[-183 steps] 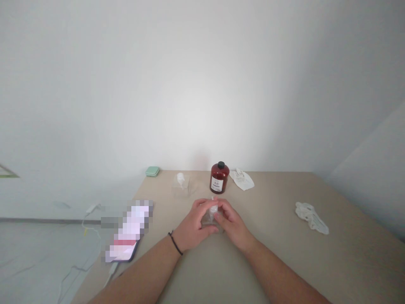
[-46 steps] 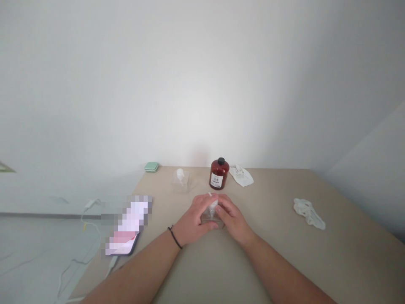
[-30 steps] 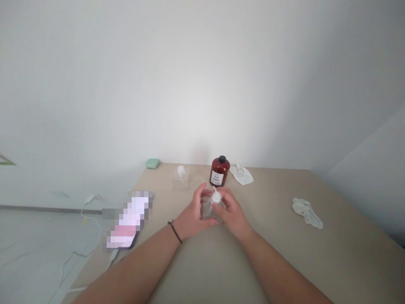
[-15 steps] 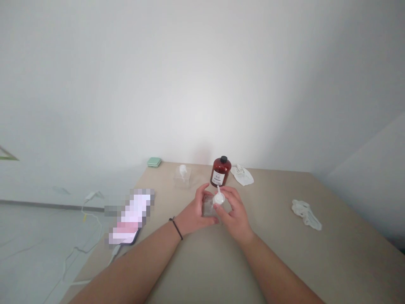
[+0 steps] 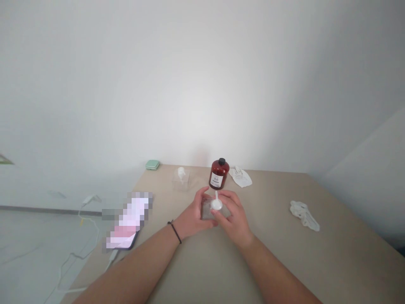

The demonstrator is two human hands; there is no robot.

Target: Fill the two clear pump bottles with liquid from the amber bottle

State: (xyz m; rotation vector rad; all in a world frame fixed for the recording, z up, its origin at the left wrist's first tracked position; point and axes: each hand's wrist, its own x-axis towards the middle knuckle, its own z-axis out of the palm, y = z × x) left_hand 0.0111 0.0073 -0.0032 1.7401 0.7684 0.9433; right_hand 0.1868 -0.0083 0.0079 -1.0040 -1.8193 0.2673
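A pale wall [image 5: 202, 84] stands behind the table [image 5: 275, 261], which fills the lower part. Over the middle of the table are two bare hands. The left hand [image 5: 191, 217] is closed around the body of a clear bottle [image 5: 206, 210], its thumb on the near side. The right hand [image 5: 236, 219] grips the white pump [image 5: 217, 204] on top, between thumb and fingers; the spout points to the back edge. Whether this bottle touches the table, I cannot tell. Along the left edge lies a phone [image 5: 131, 221], its screen blurred. A red bottle [image 5: 219, 174] with black cap stands near the back edge, with another pump bottle [image 5: 180, 182] to its left. One crumpled cloth [image 5: 304, 215] lies toward the right edge, one white wipe [image 5: 242, 178] by the back edge. At the back left corner sits a small green box [image 5: 152, 164].
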